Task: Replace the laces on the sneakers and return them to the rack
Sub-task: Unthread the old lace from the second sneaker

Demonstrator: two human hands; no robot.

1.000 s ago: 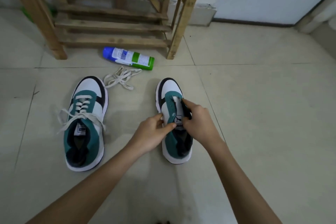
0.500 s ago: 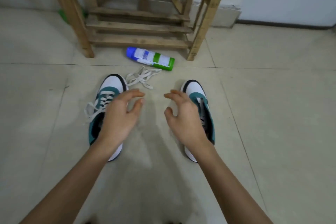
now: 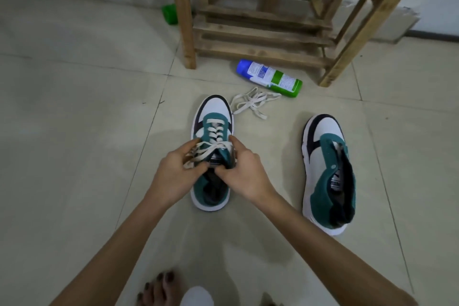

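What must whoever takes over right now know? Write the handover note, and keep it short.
Left hand: grips the loose ends of the white lace threaded in the laced teal-and-white sneaker.
Right hand: pinches that sneaker's upper beside the tongue.
Bare teal-and-white sneaker: on the floor tiles to the right, no lace.
Spare white lace: loose on the tiles before the wooden rack.
Done: one sneaker threaded but untied.
To do: lace the bare sneaker, tie both, set both on the rack.
Cannot tell old lace from new.

Left hand (image 3: pixel 177 179) pinches the white lace ends (image 3: pixel 198 156) of the laced sneaker (image 3: pixel 214 110); right hand (image 3: pixel 244 172) grips its upper. Unlaced sneaker (image 3: pixel 323 164) lies well to the right.
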